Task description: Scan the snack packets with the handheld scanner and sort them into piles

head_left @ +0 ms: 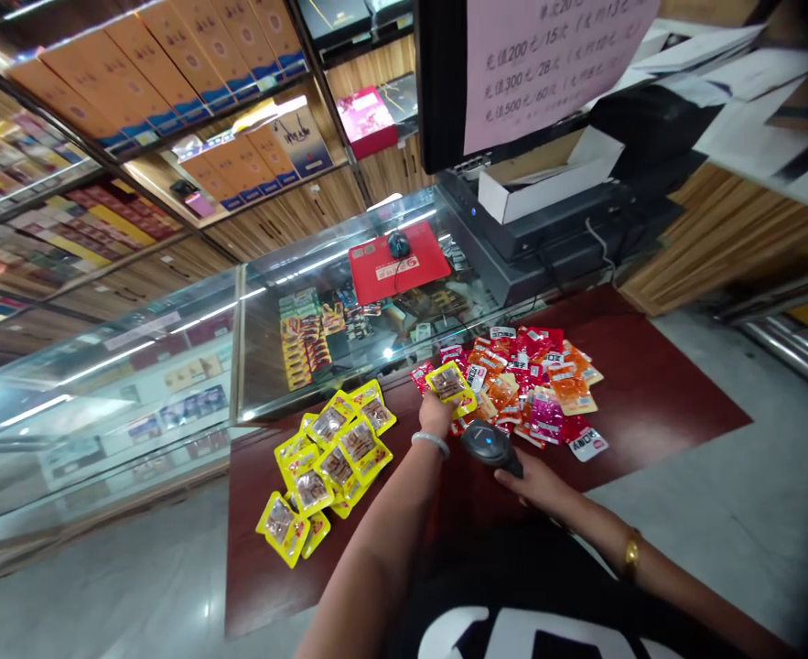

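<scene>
Pinched in my left hand is a yellow snack packet with a clear window showing brown food. My right hand is wrapped round the handle of a black barcode scanner, which has a small blue light on top. The scanner's head lies just below and right of the held packet. To the left, a loose pile of similar yellow packets covers part of the dark red tabletop. Behind and right of my hands lies a heap of red, orange and pink snack packets.
A glass display counter borders the table's far side, bearing a red mouse pad with a mouse. At the right back stand a monitor with a pink paper sheet and an open white box. Stocked shelves line the back.
</scene>
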Available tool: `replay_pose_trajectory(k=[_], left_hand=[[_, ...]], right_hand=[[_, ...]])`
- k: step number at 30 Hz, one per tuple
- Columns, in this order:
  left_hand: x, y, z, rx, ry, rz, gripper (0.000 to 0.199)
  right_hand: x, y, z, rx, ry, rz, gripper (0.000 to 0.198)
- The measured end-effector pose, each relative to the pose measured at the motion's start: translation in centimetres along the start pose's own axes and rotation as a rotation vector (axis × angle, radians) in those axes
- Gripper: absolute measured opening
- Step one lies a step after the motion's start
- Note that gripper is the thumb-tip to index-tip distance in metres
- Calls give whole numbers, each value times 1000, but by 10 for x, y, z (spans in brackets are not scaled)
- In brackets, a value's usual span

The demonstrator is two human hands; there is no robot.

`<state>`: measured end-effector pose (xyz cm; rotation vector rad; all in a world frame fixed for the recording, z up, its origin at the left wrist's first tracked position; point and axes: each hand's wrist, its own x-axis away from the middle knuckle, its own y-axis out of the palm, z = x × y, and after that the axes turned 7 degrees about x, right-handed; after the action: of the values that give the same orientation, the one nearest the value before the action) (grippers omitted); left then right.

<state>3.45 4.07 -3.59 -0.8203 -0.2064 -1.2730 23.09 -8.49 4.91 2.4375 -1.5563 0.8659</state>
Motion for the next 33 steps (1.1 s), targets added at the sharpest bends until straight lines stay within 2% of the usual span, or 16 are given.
replay_pose_trajectory(k=[4,8,13,17,19,20,22,25,26,27,28,30,32,33], left_hand=[[12,-8,-13,325,-14,-117,28],[35,-35,-36,575,4,-162,33],[60,-67,-64,626,32,-113,44],[69,-87,-80,548,76,-39,38],[73,-106,-86,498,83,1,34],[75,-118,-89,466,74,40,32],[82,-144,-94,337,59,203,31],[89,-171,-91,-68,116,603,42],[88,-172,-87,-184,159,659,45],[86,-168,-81,-262,206,646,47],[82,-158,-73,-301,243,579,47],[67,-128,-55,-307,273,368,45],[48,-91,-34,-321,215,248,48],[38,-74,-23,-348,160,227,50]], right_hand=[[-4,-4,-1,-13,-30,63,69],[-14,-1,-10,-40,-9,72,66],[-27,8,-31,-40,-32,8,58],[-34,19,-41,-40,-84,-100,61],[-35,26,-42,-43,-106,-175,65],[-35,30,-43,-44,-113,-212,67],[-35,35,-42,-46,-113,-262,70],[-34,38,-38,-38,-85,-269,72],[-33,36,-37,-34,-75,-258,72],[-33,34,-35,-33,-68,-242,73],[-33,31,-33,-34,-63,-223,73],[-32,22,-30,-38,-59,-181,72],[-31,12,-28,-30,-53,-140,69],[-30,7,-26,-21,-47,-121,69]])
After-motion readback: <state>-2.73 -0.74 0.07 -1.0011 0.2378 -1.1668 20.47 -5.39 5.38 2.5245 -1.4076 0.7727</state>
